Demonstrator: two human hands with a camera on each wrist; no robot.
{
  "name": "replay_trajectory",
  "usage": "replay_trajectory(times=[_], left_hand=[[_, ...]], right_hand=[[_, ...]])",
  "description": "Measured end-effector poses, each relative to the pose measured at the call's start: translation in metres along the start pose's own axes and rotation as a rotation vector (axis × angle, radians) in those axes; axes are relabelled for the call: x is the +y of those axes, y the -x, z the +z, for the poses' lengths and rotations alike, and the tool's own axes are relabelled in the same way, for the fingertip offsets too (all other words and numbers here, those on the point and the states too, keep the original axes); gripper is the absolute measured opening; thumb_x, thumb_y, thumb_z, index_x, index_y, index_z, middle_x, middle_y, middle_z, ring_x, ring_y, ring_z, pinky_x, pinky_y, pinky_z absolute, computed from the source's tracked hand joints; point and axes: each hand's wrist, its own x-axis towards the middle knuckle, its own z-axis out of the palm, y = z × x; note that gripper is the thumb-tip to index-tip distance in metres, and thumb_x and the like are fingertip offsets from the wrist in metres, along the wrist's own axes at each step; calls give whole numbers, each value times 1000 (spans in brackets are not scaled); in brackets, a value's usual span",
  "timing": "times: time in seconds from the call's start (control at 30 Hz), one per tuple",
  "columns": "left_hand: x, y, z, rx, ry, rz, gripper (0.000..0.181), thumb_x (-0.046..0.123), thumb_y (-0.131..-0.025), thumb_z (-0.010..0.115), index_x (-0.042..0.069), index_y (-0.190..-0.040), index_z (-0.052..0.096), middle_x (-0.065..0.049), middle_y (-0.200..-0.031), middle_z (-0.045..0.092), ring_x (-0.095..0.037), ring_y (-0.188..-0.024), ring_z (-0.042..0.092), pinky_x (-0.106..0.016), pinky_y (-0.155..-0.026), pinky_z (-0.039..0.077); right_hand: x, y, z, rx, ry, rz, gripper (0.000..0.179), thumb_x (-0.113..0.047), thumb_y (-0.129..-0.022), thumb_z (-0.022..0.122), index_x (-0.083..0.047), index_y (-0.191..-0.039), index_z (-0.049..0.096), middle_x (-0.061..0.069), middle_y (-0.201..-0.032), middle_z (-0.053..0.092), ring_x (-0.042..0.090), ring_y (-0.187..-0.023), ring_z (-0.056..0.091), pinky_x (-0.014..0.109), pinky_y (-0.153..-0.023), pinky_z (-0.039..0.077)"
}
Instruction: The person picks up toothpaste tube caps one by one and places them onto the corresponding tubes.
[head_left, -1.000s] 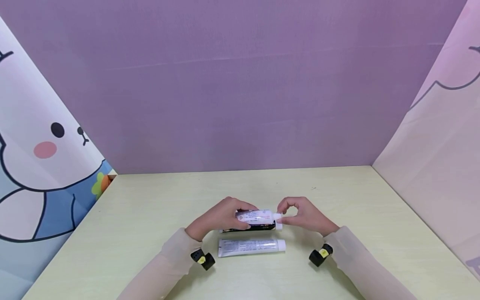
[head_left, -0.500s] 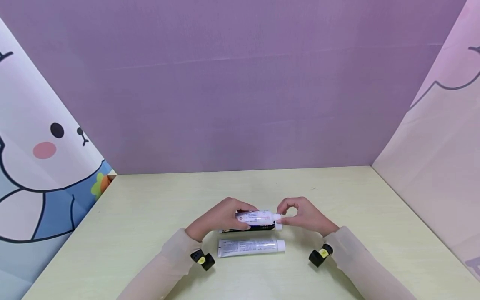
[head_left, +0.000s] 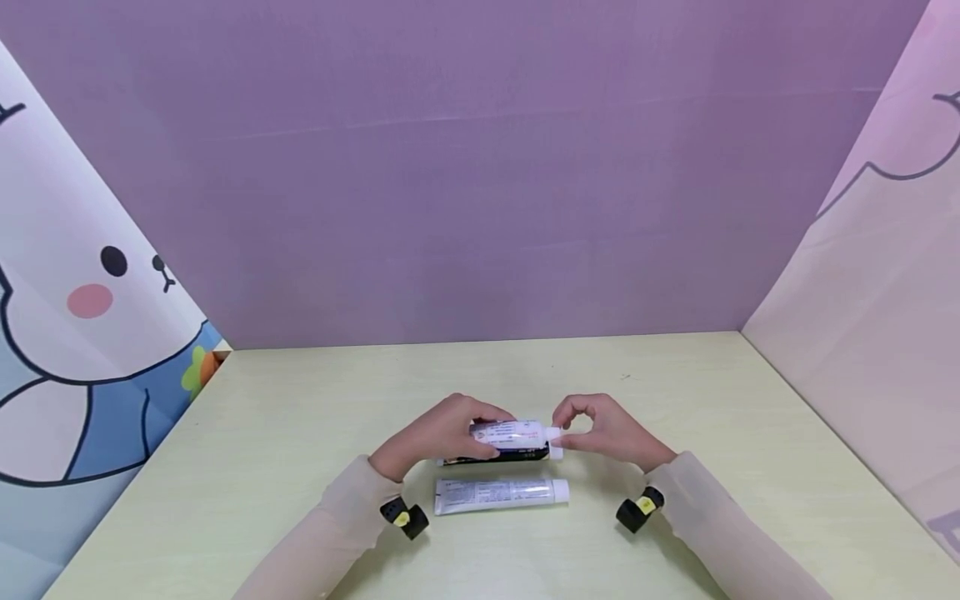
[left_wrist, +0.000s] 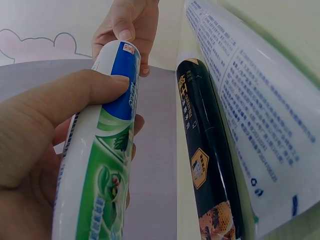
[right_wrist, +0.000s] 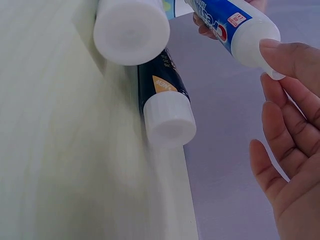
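My left hand (head_left: 453,429) grips a toothpaste tube (left_wrist: 112,135), white with green and blue print, between thumb and fingers. The thumb presses the blue part near the tube's shoulder. At the tube's right end, my right hand (head_left: 611,433) pinches the small white cap (right_wrist: 272,72) between thumb and index finger. The other right fingers are loosely bent beside it. Just below the held tube in the head view lies a black toothpaste tube (left_wrist: 205,140) with a white cap, partly hidden. Nearer the body, a white toothpaste tube (head_left: 498,495) lies flat, its cap pointing right.
The pale wood-grain table (head_left: 337,383) meets a purple back panel (head_left: 480,208). Side panels stand left and right, the left one (head_left: 82,350) printed with a cartoon animal. A small black camera is strapped on each wrist over the light sleeves.
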Motion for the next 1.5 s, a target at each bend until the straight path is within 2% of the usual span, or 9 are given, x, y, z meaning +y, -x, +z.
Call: replay_trajectory(times=[0.37, 0.5, 0.67, 0.77, 0.87, 1.03, 1.13, 1.33, 1.5], left_hand=[[-3, -7, -1, -3, -17, 6, 41, 13, -80, 74, 13, -120, 66, 0, -113, 67, -8, -85, 59, -22, -75, 47], [-2, -10, -4, 1, -22, -10, 41, 13, -80, 73, 14, -120, 66, 0, -111, 67, -7, -80, 59, -22, -68, 49], [-2, -16, -8, 9, -52, -18, 41, 12, -81, 73, 15, -120, 65, 1, -108, 67, -5, -78, 58, -21, -65, 49], [-4, -19, -10, 25, -88, -16, 40, 12, -80, 74, 14, -120, 66, 1, -109, 68, -6, -81, 57, -21, -71, 47], [-8, -21, -11, 40, -100, -28, 40, 10, -79, 73, 13, -118, 67, 1, -108, 68, -6, -80, 58, -22, -70, 47], [-16, -28, -15, 57, -138, -49, 40, 10, -77, 73, 15, -117, 68, 3, -106, 68, -5, -77, 57, -22, -69, 47], [-19, -33, -17, 50, -169, -51, 39, 10, -77, 75, 14, -115, 68, 3, -104, 69, -5, -77, 56, -23, -69, 46], [-26, -47, -18, 18, -201, -68, 39, 10, -77, 77, 15, -114, 69, 4, -102, 69, -6, -79, 56, -23, -73, 46], [-33, -58, -17, -7, -216, -108, 39, 10, -77, 77, 16, -114, 69, 5, -103, 69, -7, -81, 57, -25, -76, 46]], right_hand=[[2, -1, -2, 4, -13, 5, 15, -12, -79, 75, -12, -88, 63, -1, -88, 64, 13, -82, 57, 45, -81, 45], [3, -2, -2, 22, 3, 25, 15, -11, -80, 74, -12, -89, 62, 0, -89, 62, 14, -81, 56, 44, -78, 46], [4, -6, -3, 58, 33, 49, 15, -13, -82, 73, -8, -91, 62, 2, -86, 61, 14, -79, 55, 35, -75, 47], [3, -9, -4, 76, 42, 80, 14, -12, -82, 72, -7, -92, 63, 2, -85, 61, 13, -79, 55, 30, -74, 46], [-4, -11, -4, 100, 41, 102, 14, -7, -83, 70, -3, -94, 63, 4, -84, 61, 15, -78, 54, 29, -72, 46], [-26, -12, -5, 132, 22, 113, 12, -3, -86, 66, 3, -95, 61, 8, -82, 61, 19, -75, 54, 28, -69, 46], [-29, -12, -5, 138, 0, 104, 10, -4, -88, 64, 3, -94, 61, 9, -82, 61, 17, -75, 55, 27, -69, 45], [-2, -15, -3, 149, -39, 109, 6, -5, -89, 62, -1, -93, 62, 10, -83, 63, 14, -76, 55, 24, -69, 45], [-18, -13, -4, 147, -38, 113, 5, -2, -89, 61, 2, -92, 61, 16, -84, 63, 15, -76, 56, 24, -69, 45]])
